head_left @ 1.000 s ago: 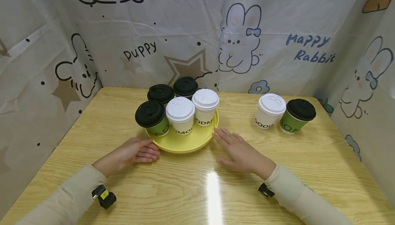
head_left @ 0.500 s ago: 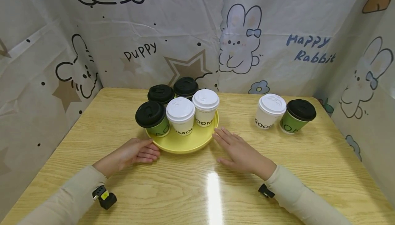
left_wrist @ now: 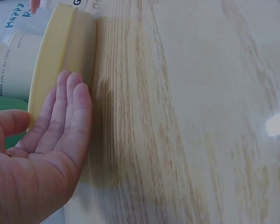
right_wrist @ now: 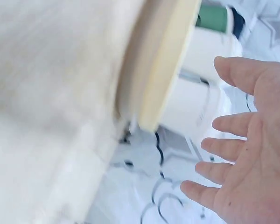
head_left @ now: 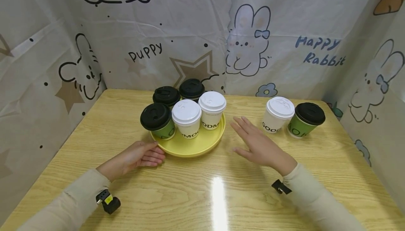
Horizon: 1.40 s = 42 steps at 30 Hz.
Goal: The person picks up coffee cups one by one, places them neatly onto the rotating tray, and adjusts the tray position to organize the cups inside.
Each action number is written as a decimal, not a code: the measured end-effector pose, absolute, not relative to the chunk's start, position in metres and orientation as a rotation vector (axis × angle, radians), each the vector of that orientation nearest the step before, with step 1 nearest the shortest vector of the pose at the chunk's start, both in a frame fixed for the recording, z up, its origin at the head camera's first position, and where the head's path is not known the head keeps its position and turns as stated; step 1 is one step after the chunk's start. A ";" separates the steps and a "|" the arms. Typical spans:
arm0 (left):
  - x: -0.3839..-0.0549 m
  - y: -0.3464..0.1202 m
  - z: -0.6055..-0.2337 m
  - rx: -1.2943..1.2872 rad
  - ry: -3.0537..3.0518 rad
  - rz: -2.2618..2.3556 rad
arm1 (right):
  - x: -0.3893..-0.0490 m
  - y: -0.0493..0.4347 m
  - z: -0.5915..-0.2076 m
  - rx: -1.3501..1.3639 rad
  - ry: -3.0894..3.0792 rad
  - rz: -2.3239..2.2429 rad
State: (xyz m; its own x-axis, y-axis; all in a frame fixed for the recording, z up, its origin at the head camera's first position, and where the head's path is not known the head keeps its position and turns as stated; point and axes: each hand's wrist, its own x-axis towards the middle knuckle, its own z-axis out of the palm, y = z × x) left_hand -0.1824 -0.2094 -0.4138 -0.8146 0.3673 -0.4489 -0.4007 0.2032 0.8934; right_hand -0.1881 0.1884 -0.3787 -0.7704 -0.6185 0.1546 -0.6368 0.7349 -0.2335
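Note:
A round yellow tray (head_left: 186,148) on the table carries several lidded paper cups. In front are a green cup with a black lid (head_left: 155,117) and a white cup with a white lid (head_left: 186,112); another white-lidded cup (head_left: 212,101) is at the right. Two black lids (head_left: 191,88) show behind, their cups mostly hidden. My left hand (head_left: 136,159) touches the tray's left front side, fingers extended along its outer wall and thumb at the rim (left_wrist: 35,93). To the right of the tray, my right hand (head_left: 262,146) is apart from it, fingers straight and spread, holding nothing.
At the back right of the wooden table (head_left: 177,196) stand a white cup with a white lid (head_left: 277,115) and a green cup with a black lid (head_left: 305,120), side by side. A printed cloth (head_left: 190,30) hangs around the back and sides.
My right hand has left the tray's right edge and moved right, toward the two separate cups. My left hand stays at the tray, and the cups have kept their places.

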 end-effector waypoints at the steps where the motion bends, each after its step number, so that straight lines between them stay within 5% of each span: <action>1: -0.182 -0.209 -0.414 -0.032 1.891 1.671 | -0.190 0.193 -0.374 1.014 -2.863 0.437; 17: -0.184 -0.208 -0.411 -0.011 1.886 1.678 | -0.229 0.272 -0.332 0.413 -2.961 0.547; 42: -0.183 -0.210 -0.417 -0.010 1.882 1.677 | -0.263 0.278 -0.338 0.352 -3.150 0.480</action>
